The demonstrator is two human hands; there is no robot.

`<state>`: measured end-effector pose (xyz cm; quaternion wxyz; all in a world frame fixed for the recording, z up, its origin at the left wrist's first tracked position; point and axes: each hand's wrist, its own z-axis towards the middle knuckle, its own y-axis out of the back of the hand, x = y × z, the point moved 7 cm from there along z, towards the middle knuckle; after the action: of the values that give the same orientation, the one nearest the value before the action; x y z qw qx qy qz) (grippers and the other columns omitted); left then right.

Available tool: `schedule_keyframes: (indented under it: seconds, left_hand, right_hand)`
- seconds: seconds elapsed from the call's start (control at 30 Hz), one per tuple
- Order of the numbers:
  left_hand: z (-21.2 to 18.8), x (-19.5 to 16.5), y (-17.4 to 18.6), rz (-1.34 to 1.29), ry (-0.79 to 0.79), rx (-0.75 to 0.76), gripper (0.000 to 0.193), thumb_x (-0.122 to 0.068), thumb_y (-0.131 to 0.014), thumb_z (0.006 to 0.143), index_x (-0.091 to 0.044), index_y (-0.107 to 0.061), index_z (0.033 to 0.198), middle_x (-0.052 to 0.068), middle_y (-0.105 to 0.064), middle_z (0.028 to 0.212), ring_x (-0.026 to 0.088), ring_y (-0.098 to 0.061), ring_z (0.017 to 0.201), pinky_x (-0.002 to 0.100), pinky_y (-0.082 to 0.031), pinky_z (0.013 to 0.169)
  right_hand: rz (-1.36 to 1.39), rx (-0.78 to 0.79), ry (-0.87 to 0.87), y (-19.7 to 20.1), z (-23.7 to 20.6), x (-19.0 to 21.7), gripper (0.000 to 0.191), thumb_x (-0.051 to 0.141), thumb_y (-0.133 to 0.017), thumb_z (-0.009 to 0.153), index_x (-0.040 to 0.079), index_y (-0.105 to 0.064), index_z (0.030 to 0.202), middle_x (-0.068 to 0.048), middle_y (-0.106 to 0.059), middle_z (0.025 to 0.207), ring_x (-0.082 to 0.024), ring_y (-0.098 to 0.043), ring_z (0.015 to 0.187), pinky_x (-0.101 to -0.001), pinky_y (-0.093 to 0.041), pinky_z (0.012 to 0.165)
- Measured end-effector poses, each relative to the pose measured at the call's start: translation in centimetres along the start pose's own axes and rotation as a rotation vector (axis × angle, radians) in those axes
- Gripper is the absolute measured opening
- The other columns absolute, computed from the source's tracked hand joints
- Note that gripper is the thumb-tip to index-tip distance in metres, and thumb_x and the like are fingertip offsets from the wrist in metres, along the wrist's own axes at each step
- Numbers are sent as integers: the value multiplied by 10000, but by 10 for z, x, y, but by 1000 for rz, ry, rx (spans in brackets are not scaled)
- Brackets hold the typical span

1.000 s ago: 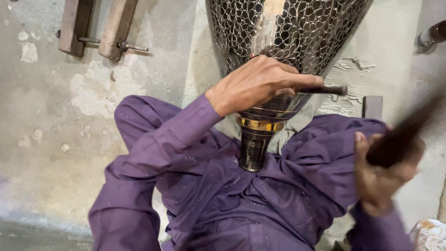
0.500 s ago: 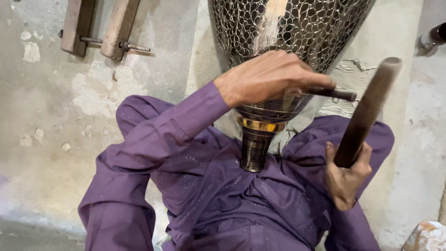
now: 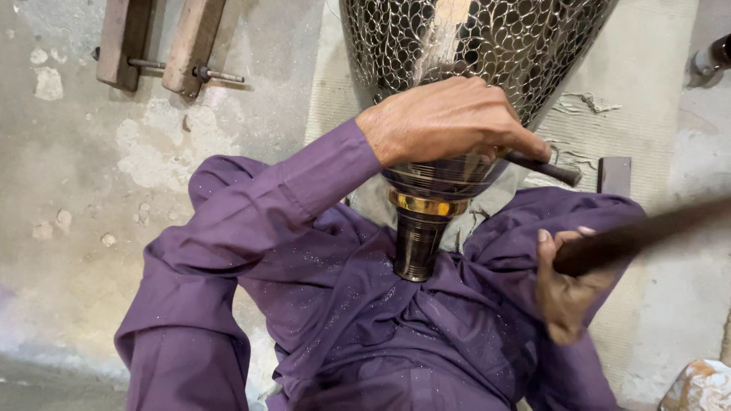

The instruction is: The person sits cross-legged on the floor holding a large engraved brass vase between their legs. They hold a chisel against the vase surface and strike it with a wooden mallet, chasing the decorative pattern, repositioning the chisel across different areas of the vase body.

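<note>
A large perforated metal vase lies between my legs, its dark neck with a gold band pointing toward me. My left hand rests on the vase's lower body and grips a thin dark metal punch against the surface. My right hand is closed around a dark wooden mallet handle, which extends blurred to the right edge. Purple sleeves and trousers cover my arms and lap.
Two wooden blocks joined by a metal rod lie on the concrete floor at the upper left. A mat lies under the vase. A small dark block sits right of the punch. A mottled object shows at the bottom right corner.
My right hand has swung the mallet handle from nearly upright down to almost horizontal, pointing right. The left hand and punch stay on the vase.
</note>
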<state>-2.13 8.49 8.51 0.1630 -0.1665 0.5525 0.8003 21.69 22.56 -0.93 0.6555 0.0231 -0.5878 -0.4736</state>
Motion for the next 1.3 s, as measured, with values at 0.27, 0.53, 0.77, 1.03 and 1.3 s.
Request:
schedule_keyframes:
  seconds: [0.27, 0.53, 0.77, 1.03, 1.3]
  left_hand:
    - [-11, -7, 10, 25, -111, -63, 489, -85, -664, 939, -250, -633, 1398, 63, -755, 916, 231, -718, 755, 390, -568, 639]
    - [-15, -4, 14, -45, 45, -62, 451, -113, -613, 981, -274, -622, 1402, 46, -726, 840, 221, -694, 689, 407, -545, 604]
    - [-27, -1, 12, -27, 118, -147, 484, -121, -608, 977, -292, -592, 1430, 26, -707, 851, 208, -654, 636, 395, -547, 630]
    - [-38, 3, -1, -86, 208, -264, 454, -167, -626, 1020, -320, -571, 1443, -42, -709, 881, 127, -647, 651, 335, -570, 654]
    - [-58, 8, -16, -46, 335, -416, 557, -49, -629, 1030, -302, -519, 1514, -20, -726, 972, 104, -671, 695, 275, -609, 679]
  right_hand:
    - [-162, -2, 92, 7, -9, -1, 268, 13, -772, 1071, -12, -524, 1168, -117, -638, 875, -200, -636, 806, -301, -516, 904]
    - [-242, 77, -38, 13, 22, 14, 389, 117, -780, 1024, -37, -520, 1269, -104, -673, 948, -184, -677, 793, -313, -571, 735]
    - [-297, 105, 170, 30, 52, 40, 404, 63, -819, 995, -53, -545, 1268, -173, -662, 969, -243, -680, 848, -398, -567, 765]
    - [-566, 181, 333, 44, 92, 90, 354, 59, -840, 1009, -67, -597, 1234, -190, -691, 941, -306, -706, 772, -420, -574, 759]
    - [-491, 303, 284, 50, 107, 92, 273, 67, -738, 1066, -36, -605, 1281, -200, -718, 1083, -275, -728, 931, -376, -593, 831]
